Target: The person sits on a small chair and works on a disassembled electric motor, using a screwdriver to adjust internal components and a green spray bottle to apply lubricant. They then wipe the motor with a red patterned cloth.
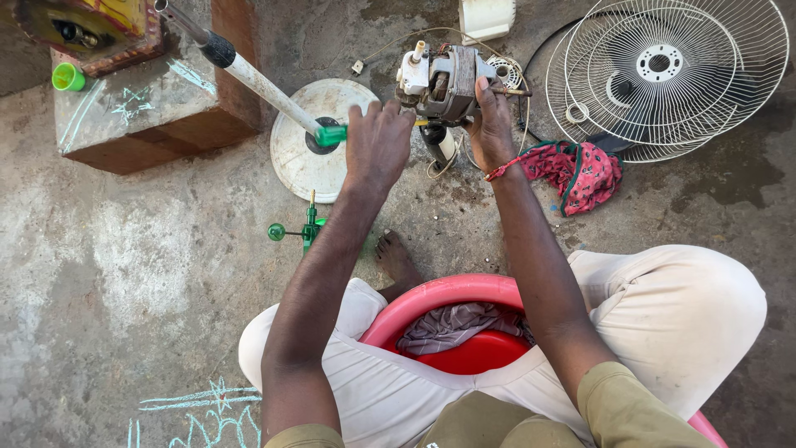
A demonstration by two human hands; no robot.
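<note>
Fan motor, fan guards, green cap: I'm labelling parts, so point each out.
Fan motor [444, 81], head view, metal housing.
Fan guards [663, 66], head view, white wire grille.
Green cap [68, 77], head view, top face.

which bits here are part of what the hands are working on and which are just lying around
In hand:
- grey metal fan motor, gripped by right hand
- green-handled tool at left hand

Lying about:
- white wire fan guards
- round white base
- pink patterned cloth
- green cap

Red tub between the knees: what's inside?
Inside the red tub lies a crumpled grey cloth over bare red bottom. The front part is hidden by the person's clothing, and anything under the cloth is covered.
</note>
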